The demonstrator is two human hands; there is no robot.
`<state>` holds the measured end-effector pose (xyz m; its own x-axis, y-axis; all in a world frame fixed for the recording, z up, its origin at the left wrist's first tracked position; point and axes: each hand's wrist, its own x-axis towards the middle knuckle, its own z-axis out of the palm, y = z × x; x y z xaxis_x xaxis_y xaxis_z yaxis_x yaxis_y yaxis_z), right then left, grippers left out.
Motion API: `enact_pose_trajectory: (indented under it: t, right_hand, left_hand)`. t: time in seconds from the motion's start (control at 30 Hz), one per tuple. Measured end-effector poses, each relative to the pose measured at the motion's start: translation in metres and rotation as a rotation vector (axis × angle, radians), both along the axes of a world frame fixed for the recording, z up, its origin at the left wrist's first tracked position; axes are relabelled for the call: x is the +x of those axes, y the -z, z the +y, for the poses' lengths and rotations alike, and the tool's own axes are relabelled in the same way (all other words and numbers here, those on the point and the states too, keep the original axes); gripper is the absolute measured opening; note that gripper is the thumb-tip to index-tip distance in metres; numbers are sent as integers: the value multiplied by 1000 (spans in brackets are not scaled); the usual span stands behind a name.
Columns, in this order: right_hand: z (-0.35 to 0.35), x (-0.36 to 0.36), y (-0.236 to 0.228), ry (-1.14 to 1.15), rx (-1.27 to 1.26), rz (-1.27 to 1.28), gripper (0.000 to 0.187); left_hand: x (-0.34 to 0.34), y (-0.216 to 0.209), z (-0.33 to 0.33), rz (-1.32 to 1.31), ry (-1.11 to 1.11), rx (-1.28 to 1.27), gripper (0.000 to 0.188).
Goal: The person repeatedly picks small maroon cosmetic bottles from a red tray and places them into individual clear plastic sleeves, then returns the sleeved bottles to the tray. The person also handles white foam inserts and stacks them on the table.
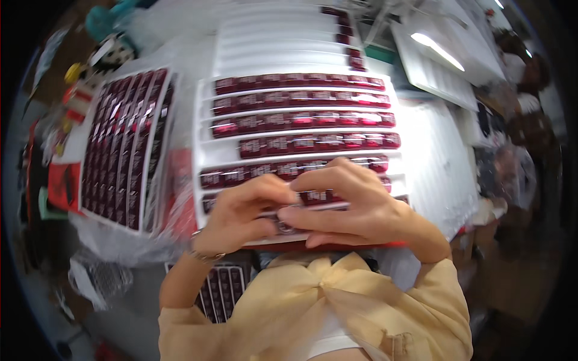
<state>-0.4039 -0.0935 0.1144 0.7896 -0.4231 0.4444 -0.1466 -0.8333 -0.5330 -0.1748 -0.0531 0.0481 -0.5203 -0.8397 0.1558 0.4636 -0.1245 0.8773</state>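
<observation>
My left hand (239,215) and my right hand (355,201) meet over the near edge of a white ridged tray (205,147). Between their fingertips is a small dark piece (286,226), mostly hidden by the fingers and too blurred to name. Both hands are closed in a pinch around it. Beyond them, rows of glossy dark red pieces with pale print (304,120) lie side by side in the tray's grooves. One row (319,144) starts further right than the others, with bare white tray at its left end.
Left of the tray stands a slanted stack of filled trays (123,147) by clear plastic wrap (102,240). At the back lies another white tray (277,45), partly filled. White trays (433,156) lie on the right. Below the table edge is another filled tray (223,292).
</observation>
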Motion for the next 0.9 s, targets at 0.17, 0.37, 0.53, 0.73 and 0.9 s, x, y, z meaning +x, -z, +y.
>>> enact_pose_trajectory:
  t: [0.17,0.37,0.53,0.73,0.9]
  right_hand:
    - [-17,-111,45,691,46,-74,42]
    - [-37,-333,162,1344,-270,551,33]
    - [-20,-332,162,1327,-94,652,23]
    - [-37,-312,146,1375,304,-377,17]
    - [-15,-226,97,1030,795,-1046,30]
  left_hand:
    - [40,-1,-17,-843,-578,-380,30]
    - [52,7,-45,-1232,-568,-581,30]
    - [31,-5,-41,-1324,-635,-688,34]
    - [-103,-13,-53,-999,-232,-803,30]
    - [-173,19,-70,-1220,-331,-1138,29]
